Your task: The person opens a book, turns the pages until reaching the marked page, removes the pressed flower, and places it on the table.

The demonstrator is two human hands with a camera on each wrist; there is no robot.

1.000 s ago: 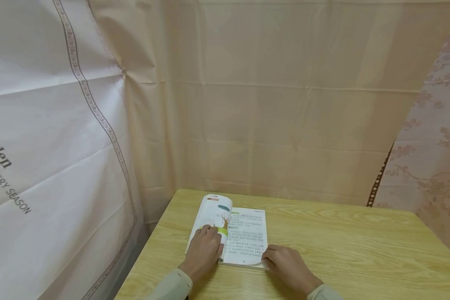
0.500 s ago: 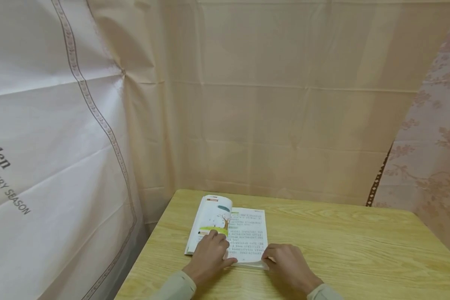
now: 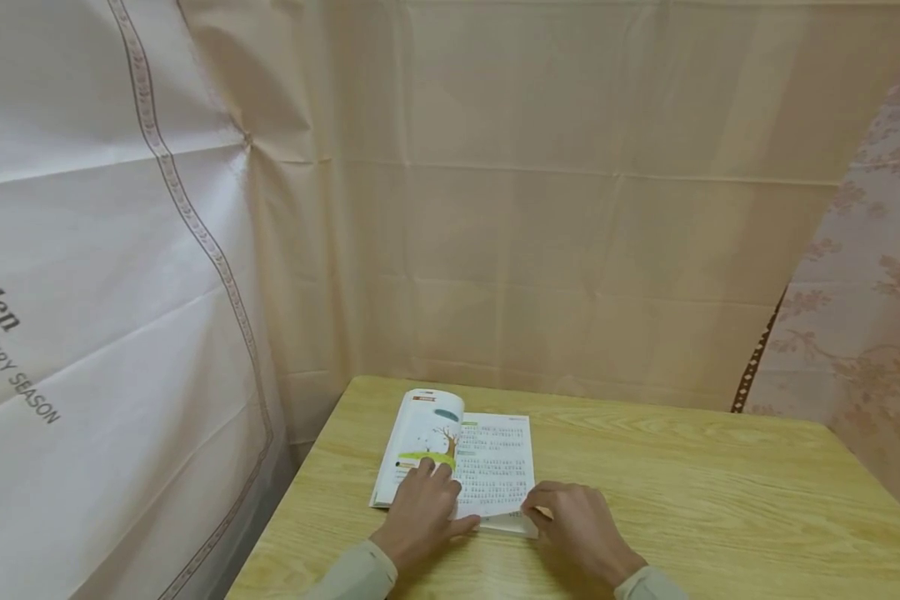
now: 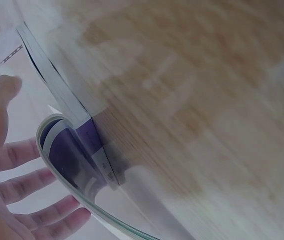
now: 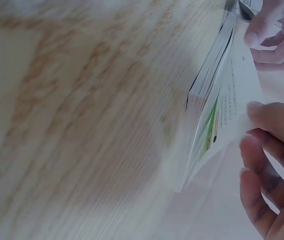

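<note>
Fingers of the left hand (image 3: pixel 423 510) are being rested, slightly spread, across the left of the open book (image 3: pixel 423 433); a page (image 3: pixel 495 479) is being pinched at one corner by the right hand (image 3: pixel 579 525), the book being supported by the surface (image 3: pixel 690 487).

Forward-down from head, close wrist views, shared book (image 3: pixel 489 468)
</note>
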